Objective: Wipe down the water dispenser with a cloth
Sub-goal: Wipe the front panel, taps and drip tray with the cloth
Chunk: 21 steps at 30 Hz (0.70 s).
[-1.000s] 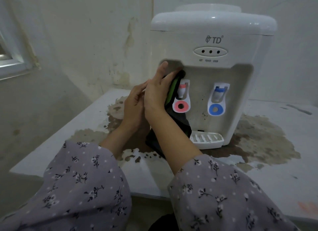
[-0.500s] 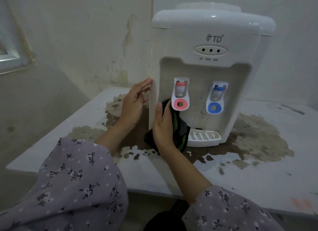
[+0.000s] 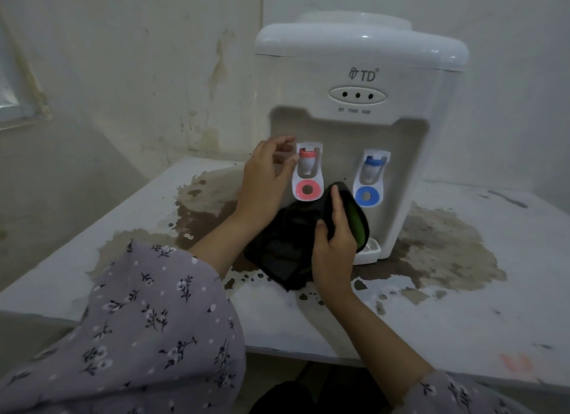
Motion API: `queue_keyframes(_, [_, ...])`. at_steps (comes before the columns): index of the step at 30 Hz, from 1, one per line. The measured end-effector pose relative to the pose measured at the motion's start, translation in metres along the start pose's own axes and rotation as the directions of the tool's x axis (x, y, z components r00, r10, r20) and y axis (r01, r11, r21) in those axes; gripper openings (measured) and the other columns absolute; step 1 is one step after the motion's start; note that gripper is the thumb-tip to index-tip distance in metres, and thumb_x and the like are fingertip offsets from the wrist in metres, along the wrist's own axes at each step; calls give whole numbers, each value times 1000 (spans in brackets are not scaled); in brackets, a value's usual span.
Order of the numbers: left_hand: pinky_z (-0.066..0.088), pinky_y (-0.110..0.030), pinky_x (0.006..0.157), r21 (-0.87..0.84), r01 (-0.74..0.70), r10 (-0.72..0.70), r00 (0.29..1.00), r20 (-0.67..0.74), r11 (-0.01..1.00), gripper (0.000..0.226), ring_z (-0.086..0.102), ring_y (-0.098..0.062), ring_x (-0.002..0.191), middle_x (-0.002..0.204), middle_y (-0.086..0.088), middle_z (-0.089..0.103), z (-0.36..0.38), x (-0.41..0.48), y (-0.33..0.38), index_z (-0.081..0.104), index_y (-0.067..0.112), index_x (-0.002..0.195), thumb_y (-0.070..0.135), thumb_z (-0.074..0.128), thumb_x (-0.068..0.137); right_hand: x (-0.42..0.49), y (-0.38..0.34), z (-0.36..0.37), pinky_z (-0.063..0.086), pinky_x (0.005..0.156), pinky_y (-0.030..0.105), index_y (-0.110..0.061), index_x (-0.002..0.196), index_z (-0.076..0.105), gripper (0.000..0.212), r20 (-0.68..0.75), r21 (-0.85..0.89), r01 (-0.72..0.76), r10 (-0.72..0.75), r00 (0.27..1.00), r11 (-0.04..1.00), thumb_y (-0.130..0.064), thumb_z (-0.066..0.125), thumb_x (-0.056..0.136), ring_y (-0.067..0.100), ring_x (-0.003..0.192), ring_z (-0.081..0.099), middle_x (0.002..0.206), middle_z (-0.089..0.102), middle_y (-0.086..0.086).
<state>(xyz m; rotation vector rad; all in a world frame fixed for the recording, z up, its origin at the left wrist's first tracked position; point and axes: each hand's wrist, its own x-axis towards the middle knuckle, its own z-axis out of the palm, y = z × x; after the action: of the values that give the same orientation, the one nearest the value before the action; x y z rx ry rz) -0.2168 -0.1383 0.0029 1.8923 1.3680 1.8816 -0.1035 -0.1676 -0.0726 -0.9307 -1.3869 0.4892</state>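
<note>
Both hands work at the front recess of the water dispenser point(image 3: 361, 111), which stands upright on a stained table point(image 3: 462, 315) against the wall. The right hand point(image 3: 334, 247) is closed around a bunch of dark cloth point(image 3: 277, 250), thumb over the top and fingers wrapped behind, and holds it low in the recess, between the red tap point(image 3: 307, 174) and the blue tap point(image 3: 370, 179) and just above the drip tray point(image 3: 368, 253). Gathering the cloth into a wad this way probably gives a firm pad to push into the narrow space under the taps. A green strip shows on the cloth's edge nearest the blue tap. The rest of the cloth hangs loose in front of the dispenser's base.

The left hand point(image 3: 263, 179) holds nothing; its fingers are half curled and spread at the dispenser's left front edge, just beside the red tap. It looks placed to steady the light casing against the push of the wiping, though I cannot tell whether the fingertips actually touch the plastic.

Most of the drip tray and the lower back of the recess are hidden behind the cloth and right hand. The small labels under the three indicator lights are too blurred to read, and the dispenser's sides and rear are out of sight.
</note>
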Motion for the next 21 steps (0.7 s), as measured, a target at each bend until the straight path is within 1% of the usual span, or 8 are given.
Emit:
queue_keyframes(2, [45, -9, 84, -33, 53, -53, 999, 10, 998, 32, 55, -3, 97, 118, -3, 59, 3, 1, 2, 54, 14, 124, 12, 53, 93, 11, -10, -4, 26, 108, 12, -23, 140, 34, 52, -29, 75, 96, -94, 995, 993, 3, 41, 95, -1, 134, 30, 139, 34, -23])
queue_keyframes(4, [44, -7, 83, -34, 75, -75, 997, 11, 997, 33, 55, -5, 101, 120, -3, 60, 5, 2, 3, 53, 14, 127, 12, 50, 94, 27, -19, -8, 32, 109, 19, -16, 137, 41, 44, -59, 105, 205, -200, 978, 973, 0, 39, 96, 3, 130, 39, 134, 40, -22])
queue_keyframes(8, [46, -9, 83, -44, 72, -71, 997, 21, 996, 30, 57, -9, 102, 118, -3, 61, 7, 8, 4, 58, 13, 124, 10, 48, 95, 66, -29, -5, 36, 105, 19, 0, 128, 52, 36, -37, -33, 419, -420, 907, 907, -3, 39, 95, 9, 118, 50, 127, 54, 0])
queue_keyframes(10, [48, -17, 84, -3, 67, -67, 998, -12, 998, 26, 60, -14, 99, 111, -4, 64, 9, 10, 3, 61, 10, 118, 9, 49, 94, 80, -29, 1, 39, 101, 18, 3, 122, 57, 37, 83, -131, 558, -552, 830, 819, -8, 40, 91, 15, 110, 57, 120, 62, 13])
queue_keyframes(13, [50, -29, 87, 50, 82, -79, 996, -50, 995, 24, 61, -17, 95, 104, -6, 65, 12, 12, -1, 64, 7, 110, 5, 48, 93, 91, -18, 6, 48, 91, 27, 3, 124, 56, 42, 251, -282, 719, -674, 695, 636, -7, 43, 85, 25, 98, 65, 111, 66, 18])
queue_keyframes(16, [50, -26, 88, 8, 90, -90, 995, -37, 996, 26, 61, -13, 97, 107, -5, 65, 11, 12, 0, 66, 9, 111, 3, 49, 92, 94, 2, 0, 50, 85, 26, -1, 127, 53, 36, 232, -445, 739, -732, 640, 505, -12, 46, 93, 21, 88, 67, 108, 67, 15])
queue_keyframes(19, [47, -10, 82, -23, 76, -76, 997, -23, 997, 24, 59, -7, 94, 108, -3, 65, 10, 10, 5, 66, 11, 111, 5, 53, 91, 91, 9, -8, 52, 87, 31, 4, 119, 59, 36, 73, -453, 650, -701, 709, 610, -18, 39, 99, 25, 91, 67, 107, 68, 17])
queue_keyframes(21, [47, -10, 81, -24, 67, -67, 997, -24, 998, 24, 59, -7, 94, 109, -3, 64, 10, 10, 5, 65, 11, 112, 6, 54, 91, 89, 8, -11, 52, 87, 32, 6, 113, 63, 35, 27, -409, 620, -671, 741, 669, -15, 41, 96, 26, 94, 66, 105, 68, 18])
